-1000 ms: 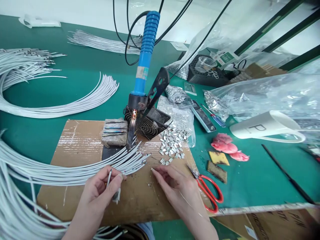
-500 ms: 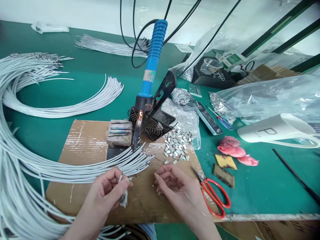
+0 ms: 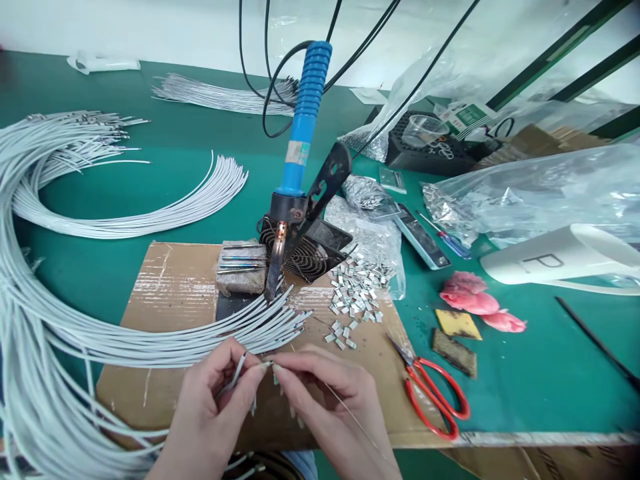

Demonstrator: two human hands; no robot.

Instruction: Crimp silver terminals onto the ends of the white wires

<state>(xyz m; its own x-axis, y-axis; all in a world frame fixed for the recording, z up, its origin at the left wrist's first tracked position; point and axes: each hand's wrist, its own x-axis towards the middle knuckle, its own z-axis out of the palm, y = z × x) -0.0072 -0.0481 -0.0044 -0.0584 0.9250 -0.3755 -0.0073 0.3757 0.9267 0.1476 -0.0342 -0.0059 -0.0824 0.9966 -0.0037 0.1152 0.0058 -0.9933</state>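
My left hand is closed on a white cable, whose end pokes up between thumb and fingers. Close beside it, my right hand pinches at the same spot, fingertips meeting the left ones. What the right fingertips grip is too small to make out. A thin wire, like solder, runs across the back of that hand. Just beyond both hands lie the tips of a bundle of white cables. A blue-handled soldering iron stands tip down in its black holder behind them. Small metal clips lie scattered on the cardboard.
Red-handled scissors rest right of my right hand. A yellow sponge, a brown pad, pink cloth and a white jug lie farther right. Another coil of cables sits at the left.
My right hand has moved left, and its fingertips now meet those of my left hand. A few metal clips sit nearer me, apart from the pile. The camera view has shifted slightly.
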